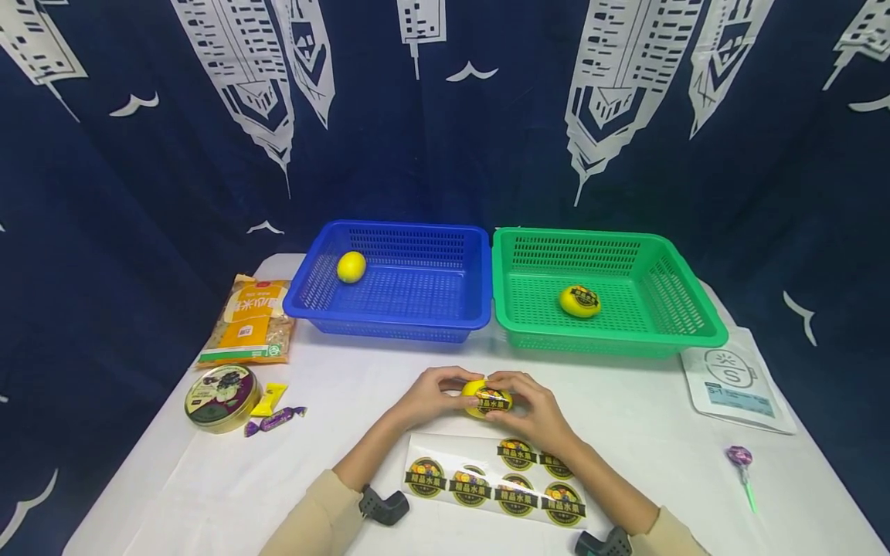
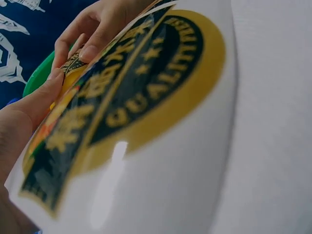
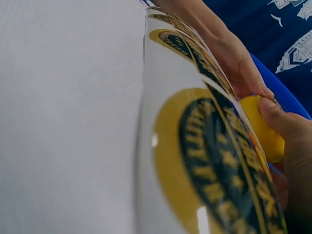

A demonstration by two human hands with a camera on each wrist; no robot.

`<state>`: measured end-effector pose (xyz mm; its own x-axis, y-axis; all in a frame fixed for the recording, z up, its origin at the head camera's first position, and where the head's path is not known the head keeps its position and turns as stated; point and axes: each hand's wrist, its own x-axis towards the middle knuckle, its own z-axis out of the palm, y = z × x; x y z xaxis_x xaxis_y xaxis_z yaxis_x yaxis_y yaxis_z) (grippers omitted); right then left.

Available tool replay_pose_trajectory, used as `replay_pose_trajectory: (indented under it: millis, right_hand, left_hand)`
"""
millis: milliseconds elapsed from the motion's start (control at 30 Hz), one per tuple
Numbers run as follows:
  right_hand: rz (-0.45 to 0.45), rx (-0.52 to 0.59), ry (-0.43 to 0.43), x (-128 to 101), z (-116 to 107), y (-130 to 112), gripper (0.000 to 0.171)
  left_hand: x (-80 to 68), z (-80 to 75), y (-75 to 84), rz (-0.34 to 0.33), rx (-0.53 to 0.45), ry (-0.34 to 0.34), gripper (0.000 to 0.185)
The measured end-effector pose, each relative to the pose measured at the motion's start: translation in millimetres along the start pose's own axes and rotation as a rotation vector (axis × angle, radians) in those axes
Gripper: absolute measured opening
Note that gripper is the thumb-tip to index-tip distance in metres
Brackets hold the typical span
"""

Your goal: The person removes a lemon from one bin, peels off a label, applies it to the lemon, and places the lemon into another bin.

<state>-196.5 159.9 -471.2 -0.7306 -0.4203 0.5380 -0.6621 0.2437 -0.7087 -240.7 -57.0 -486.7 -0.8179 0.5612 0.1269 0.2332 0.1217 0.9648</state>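
Note:
Both hands meet over a yellow lemon (image 1: 477,388) on the white table (image 1: 348,378), just in front of the two baskets. My left hand (image 1: 436,391) grips its left side. My right hand (image 1: 526,409) holds the right side, fingers pressing a round black-and-gold sticker (image 1: 492,401) onto the fruit. A sticker sheet (image 1: 487,486) with several such labels lies just below the hands; it fills the left wrist view (image 2: 146,122) and the right wrist view (image 3: 204,161). A bare lemon (image 1: 351,266) sits in the blue basket (image 1: 389,309). A stickered lemon (image 1: 580,300) sits in the green basket (image 1: 688,309).
A snack bag (image 1: 250,320), a round tin (image 1: 221,397) and wrapped candies (image 1: 273,409) lie at the left. A white pouch (image 1: 735,382) and a lollipop (image 1: 741,462) lie at the right. A dark printed curtain (image 1: 445,116) hangs behind.

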Motion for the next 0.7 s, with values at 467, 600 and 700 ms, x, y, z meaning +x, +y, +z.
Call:
replay_pose_trajectory:
  millis: [467, 600, 700]
  right_hand:
    - [0.268, 0.360, -0.112, -8.2, -9.3, 40.0, 0.034]
    - [0.285, 0.376, -0.111, -8.3, -9.1, 40.2, 0.035]
    - [0.290, 0.381, -0.102, -8.3, -7.7, 41.2, 0.035]
  left_hand:
    - [-4.5, -1.5, 22.6, -0.046, -0.012, -0.018, 0.037]
    - [-4.6, -2.0, 18.5, -0.019, -0.032, -0.033, 0.039]
    - [-4.6, -2.6, 10.9, 0.014, -0.073, -0.053, 0.041]
